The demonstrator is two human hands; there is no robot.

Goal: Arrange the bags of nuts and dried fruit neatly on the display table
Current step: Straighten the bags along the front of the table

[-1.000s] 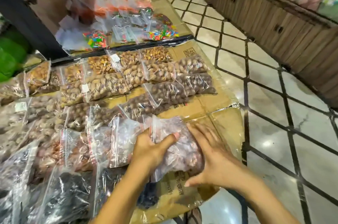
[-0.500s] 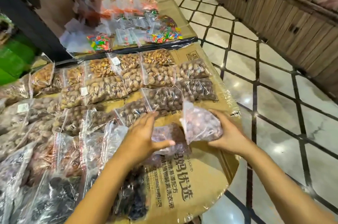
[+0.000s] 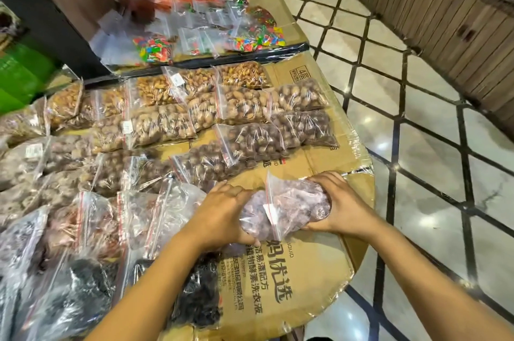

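A clear zip bag of purplish-brown nuts [image 3: 289,208] lies on the cardboard-covered display table [image 3: 314,274] near its right edge. My left hand [image 3: 222,215] presses against the bag's left end and my right hand [image 3: 340,207] cups its right end, so both hands hold it. Rows of similar bags fill the table behind: pale nuts [image 3: 167,125], dark round nuts [image 3: 267,139], and black dried fruit [image 3: 200,296] by my left forearm.
Bags of bright coloured candy [image 3: 250,40] lie on a second table beyond. The tiled floor [image 3: 434,173] drops off right of the table edge, with a wooden counter [image 3: 445,23] at far right. Something green [image 3: 19,76] sits at far left.
The right hand carried the bag of nuts rightward off the pile and set it down on bare cardboard. The left hand came over and now grips its other end.
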